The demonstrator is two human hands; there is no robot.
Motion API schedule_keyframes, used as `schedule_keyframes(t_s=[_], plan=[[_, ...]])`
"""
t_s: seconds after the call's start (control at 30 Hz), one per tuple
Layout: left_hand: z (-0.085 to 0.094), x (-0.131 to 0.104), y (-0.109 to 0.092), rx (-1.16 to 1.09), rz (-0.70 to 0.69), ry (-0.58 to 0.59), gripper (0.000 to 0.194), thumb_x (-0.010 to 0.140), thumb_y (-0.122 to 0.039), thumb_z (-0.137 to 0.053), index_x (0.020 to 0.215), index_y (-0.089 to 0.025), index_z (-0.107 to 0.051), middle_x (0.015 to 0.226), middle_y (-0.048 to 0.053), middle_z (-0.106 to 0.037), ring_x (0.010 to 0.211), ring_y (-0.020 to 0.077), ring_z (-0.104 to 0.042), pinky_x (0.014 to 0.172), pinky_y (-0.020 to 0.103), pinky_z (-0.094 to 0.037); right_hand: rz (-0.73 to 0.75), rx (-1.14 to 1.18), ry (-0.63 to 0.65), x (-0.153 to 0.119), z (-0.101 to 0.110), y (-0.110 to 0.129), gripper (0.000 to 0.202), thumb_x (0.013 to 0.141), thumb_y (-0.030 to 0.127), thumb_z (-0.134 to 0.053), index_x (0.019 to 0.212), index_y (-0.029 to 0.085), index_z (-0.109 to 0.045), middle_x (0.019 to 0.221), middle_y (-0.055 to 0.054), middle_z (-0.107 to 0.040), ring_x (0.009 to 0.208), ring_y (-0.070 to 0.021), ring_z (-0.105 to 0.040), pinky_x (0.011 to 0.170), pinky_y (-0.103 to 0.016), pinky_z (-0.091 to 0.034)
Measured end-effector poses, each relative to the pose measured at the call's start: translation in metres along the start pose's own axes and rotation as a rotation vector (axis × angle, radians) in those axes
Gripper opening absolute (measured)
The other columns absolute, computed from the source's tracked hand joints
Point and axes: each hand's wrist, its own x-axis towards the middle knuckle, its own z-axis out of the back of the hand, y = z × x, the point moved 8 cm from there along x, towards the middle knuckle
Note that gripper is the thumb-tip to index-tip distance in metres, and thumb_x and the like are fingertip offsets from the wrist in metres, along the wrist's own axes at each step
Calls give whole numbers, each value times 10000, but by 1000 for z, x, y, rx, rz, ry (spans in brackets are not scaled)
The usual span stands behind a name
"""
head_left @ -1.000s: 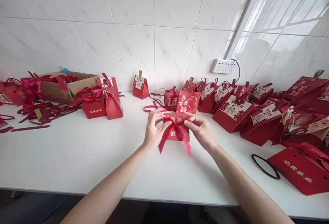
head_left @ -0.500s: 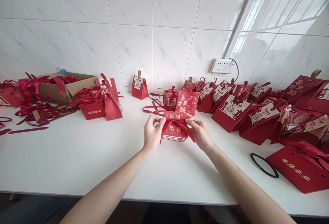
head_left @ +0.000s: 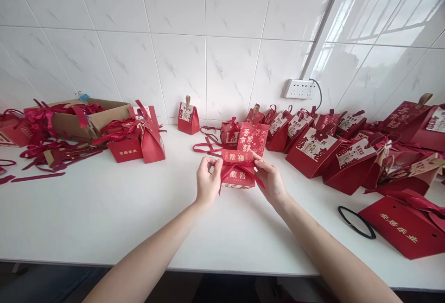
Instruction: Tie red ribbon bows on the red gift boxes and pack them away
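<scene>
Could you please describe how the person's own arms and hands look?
The left forearm and right forearm are bare, with no sleeve, watch or bracelet in view. The left hand and right hand are ungloved; no rings or markings can be made out.

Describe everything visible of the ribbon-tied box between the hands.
The box is red, apparently paperboard, with pale characters on its front and upper flap. A glossy red ribbon crosses it, tails hanging. Front toward the camera, it appears to rest on the white table; the grip of the left hand and right hand seems to pinch the ribbon.
</scene>
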Motion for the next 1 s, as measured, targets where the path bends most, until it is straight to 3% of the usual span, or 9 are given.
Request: schedule_keyframes(t_s=[0.13, 0.27, 0.4, 0.53, 0.67, 0.8, 0.93, 1.0], plan=[[0, 2, 3, -1, 25, 12, 299, 797, -412, -551, 663, -198, -391, 665, -25, -408, 629, 110, -416, 636, 225, -361, -28, 21, -29, 1, 2, -2, 339, 683, 331, -535, 1000, 238, -614, 1047, -22, -640, 1013, -271, -568, 859, -428, -482], [2, 3, 6, 29, 37, 42, 315, 797, -411, -554, 653, -197, -375, 638, -36, -369, 571, 94, -373, 558, 212, -326, 65, 33, 93, 5, 3, 8, 234, 670, 301, -569, 892, 246, -615, 1101, -24, -598, 1075, -243, -523, 921, -410, -446], [4, 4, 7, -16, 60, 54, 347, 779, -449, -573, 657, -199, -365, 620, -47, -352, 519, 80, -343, 500, 206, -304, 136, -65, 324, 5, 0, 11, 605, 581, 195, -591, 1158, 354, -503, 1276, 11, -490, 1214, -222, -429, 1002, -421, -369], [5, 6, 15, -55, 120, 46, 380, 748, -509, -592, 667, -195, -394, 636, -40, -409, 556, 85, -419, 527, 204, -356, 91, -251, 484, -2, -10, -1, 845, 628, 193, -665, 1355, 385, -279, 1481, -3, -233, 1346, -225, -268, 1048, -439, -308], [1, 6, 28, -178, 271, 84, 423, 716, -568, -601, 856, -195, -459, 849, 14, -552, 719, 129, -564, 623, 233, -455, 94, -423, 477, -6, -15, -7, 943, 663, 230, -711, 1410, 376, -153, 1503, -44, -178, 1372, -237, -212, 1057, -454, -308], [-8, 6, 28, -300, 425, 202, 623, 638, -468, -718, 1109, -218, -397, 1034, 65, -585, 834, 182, -617, 695, 293, -505, 194, -522, 432, -5, -15, 1, 1020, 621, 220, -743, 1422, 372, -130, 1513, -59, -138, 1358, -271, -247, 1043, -468, -339], [-17, 6, 15, -270, 376, 375, 644, 614, -381, -756, 1135, -205, -421, 1089, 86, -595, 980, 239, -596, 810, 361, -497, 379, -672, 412, -11, -20, 14, 992, 647, 173, -694, 1430, 368, -117, 1504, -66, -177, 1355, -267, -254, 1036, -477, -345], [-19, 6, 11, -232, 307, 409, 620, 625, -366, -752, 1131, -195, -437, 1135, 92, -582, 1051, 251, -566, 882, 384, -469, 437, -716, 403, -15, -23, 17, 958, 672, 165, -657, 1431, 372, -110, 1499, -65, -198, 1362, -261, -238, 1018, -477, -367]])
